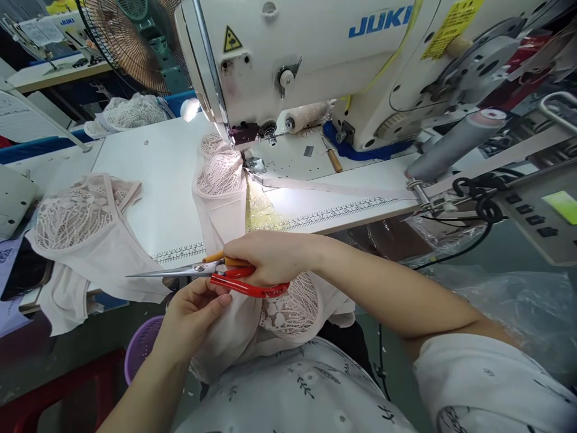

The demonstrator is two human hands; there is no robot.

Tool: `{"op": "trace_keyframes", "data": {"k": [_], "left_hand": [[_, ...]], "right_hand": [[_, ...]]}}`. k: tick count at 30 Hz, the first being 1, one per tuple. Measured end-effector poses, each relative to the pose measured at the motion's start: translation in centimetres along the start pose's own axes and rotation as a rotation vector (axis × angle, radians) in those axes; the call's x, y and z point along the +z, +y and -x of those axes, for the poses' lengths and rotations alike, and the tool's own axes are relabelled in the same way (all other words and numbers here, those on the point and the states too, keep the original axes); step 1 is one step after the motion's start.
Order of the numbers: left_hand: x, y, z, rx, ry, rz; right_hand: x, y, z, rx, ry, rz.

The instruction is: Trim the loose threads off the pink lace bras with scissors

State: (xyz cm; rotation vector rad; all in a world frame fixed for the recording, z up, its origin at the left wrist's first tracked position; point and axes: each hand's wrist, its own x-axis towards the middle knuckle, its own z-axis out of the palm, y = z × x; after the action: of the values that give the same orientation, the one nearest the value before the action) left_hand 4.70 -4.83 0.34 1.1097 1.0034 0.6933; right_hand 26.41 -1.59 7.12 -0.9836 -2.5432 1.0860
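At frame center, the fingers of the right hand [270, 258] close around one pair of red scissors [216, 273], with the blades pointing left. Just below, the left hand [193, 313] pinches one pink lace garment [288, 313]. A second garment [85, 228] lies at the left, and one sewing machine [315, 54] stands above.

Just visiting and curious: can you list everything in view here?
sewing machine: one, white, top centre
table: one, white, under the machine
lace garment: one, pale pink, from machine to lap
lace pile: one, pale pink, table's left edge
scissors: one pair, red handles, centre, over the lap
fan: one, brown grille, top left
basket: one, purple, floor lower left
control panel: one, grey, far right
plastic bag: one, clear, lower right
left hand: one, pinching the lace garment
right hand: one, gripping the scissors
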Motion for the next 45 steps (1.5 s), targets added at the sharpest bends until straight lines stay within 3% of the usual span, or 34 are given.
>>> {"op": "trace_keyframes", "data": {"k": [5, 11, 13, 17, 18, 20, 23, 27, 33, 42, 45], "left_hand": [[0.3, 0.3, -0.1, -0.018, -0.007, -0.021], [0.2, 0.3, 0.3, -0.135, -0.132, -0.065], [0.1, 0.2, 0.5, -0.132, -0.127, -0.047], [0.1, 0.1, 0.9, -0.095, -0.018, -0.053], [0.0, 0.0, 1.0, -0.085, 0.013, -0.070], [-0.1, -0.1, 1.1, -0.049, 0.060, -0.104], [-0.2, -0.2, 1.1, -0.005, 0.082, -0.129], [0.2, -0.1, 1.1, 0.024, 0.092, -0.144], [1.0, 0.6, 1.3, 0.020, 0.096, -0.170], [1.3, 1.5, 1.4, 0.002, 0.123, -0.188], [1.6, 1.9, 1.9, 0.073, 0.086, -0.315]], "right_hand": [[0.0, -0.1, 0.1, -0.020, 0.003, -0.008], [0.5, -0.4, 0.2, -0.025, 0.038, -0.049], [1.4, -0.6, 0.6, 0.009, 0.145, -0.119], [3.8, -0.9, 3.2, 0.183, 0.532, -0.330], [4.4, -0.9, 4.0, 0.200, 0.547, -0.342], [5.4, -0.9, 5.8, 0.205, 0.380, -0.336], [6.6, -0.8, 7.6, 0.341, 0.082, -0.296], [7.8, -0.7, 7.8, 0.454, -0.069, -0.270], [8.7, -0.3, 6.7, 0.398, -0.031, -0.340], [9.2, -0.9, 6.2, 0.489, 0.031, -0.572], [9.5, -0.7, 6.7, 0.461, 0.153, -0.655]]}}
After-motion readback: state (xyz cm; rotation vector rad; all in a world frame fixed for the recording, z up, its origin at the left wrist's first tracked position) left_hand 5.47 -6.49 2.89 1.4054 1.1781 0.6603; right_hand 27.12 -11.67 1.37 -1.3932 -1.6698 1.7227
